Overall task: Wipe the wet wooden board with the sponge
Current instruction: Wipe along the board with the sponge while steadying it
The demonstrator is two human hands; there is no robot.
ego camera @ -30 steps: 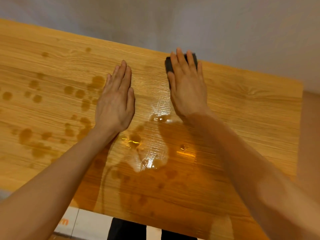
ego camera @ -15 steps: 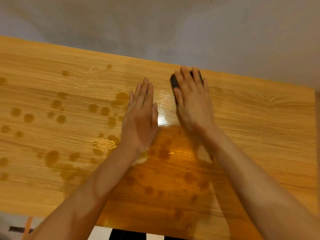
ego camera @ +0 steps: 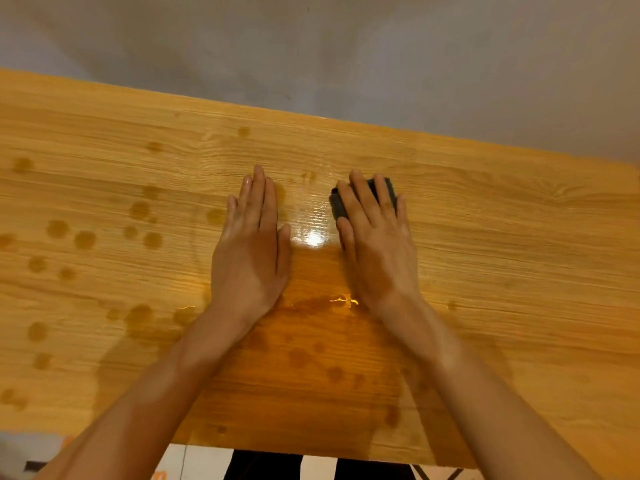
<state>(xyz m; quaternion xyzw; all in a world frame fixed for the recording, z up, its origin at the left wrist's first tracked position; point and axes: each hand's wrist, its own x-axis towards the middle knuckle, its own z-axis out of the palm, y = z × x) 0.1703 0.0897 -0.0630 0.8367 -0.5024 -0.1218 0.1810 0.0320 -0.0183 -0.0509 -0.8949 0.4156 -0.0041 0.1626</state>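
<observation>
I see my right hand (ego camera: 375,244) pressing flat on the dark sponge (ego camera: 337,204), short of the wooden board's (ego camera: 519,237) far edge. My left hand (ego camera: 251,251) lies flat beside it. Droplets (ego camera: 85,239) dot the board left of the sponge.

Wooden board (ego camera: 502,244): honey-yellow/orange, fine horizontal grain lines, one knot-like swirl in the grain at far right. Darker amber-brown round wet spots (ego camera: 85,239) scattered over the left half and the near centre. Larger darker brown wet patch (ego camera: 311,341) on the near side between the forearms, with a bright white glare spot (ego camera: 314,239) between the hands. Sponge (ego camera: 337,206): dark charcoal-grey, almost black, plain, no pattern visible. Wall (ego camera: 346,46) behind the board: flat grey with soft darker shadow streaks. Floor strip (ego camera: 204,460) at the bottom edge: white, with black shapes and a bit of orange.
</observation>
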